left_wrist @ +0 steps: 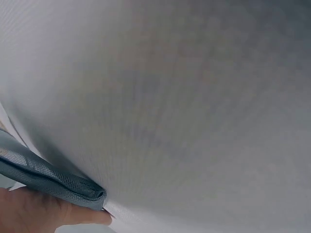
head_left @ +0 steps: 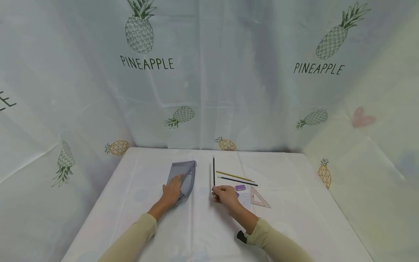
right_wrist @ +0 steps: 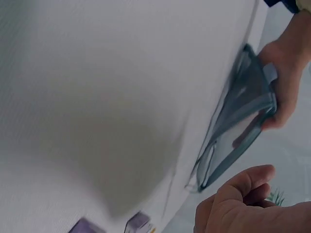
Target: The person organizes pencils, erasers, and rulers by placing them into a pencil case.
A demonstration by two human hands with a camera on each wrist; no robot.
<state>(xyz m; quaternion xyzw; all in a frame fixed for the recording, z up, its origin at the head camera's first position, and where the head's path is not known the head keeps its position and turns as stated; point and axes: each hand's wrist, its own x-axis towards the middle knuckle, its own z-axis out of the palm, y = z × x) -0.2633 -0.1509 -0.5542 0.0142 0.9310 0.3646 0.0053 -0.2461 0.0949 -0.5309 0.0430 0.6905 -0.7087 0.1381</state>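
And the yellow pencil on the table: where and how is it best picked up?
Probably pinched at mid-length from above, finger and thumb across the yellow pencil: it lies flat, long and thin. The black pencil beside it lies close on the near side, so fingers need care there.

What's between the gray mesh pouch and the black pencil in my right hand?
In the head view, only bare white tablecloth lies between the gray mesh pouch and black pencil.
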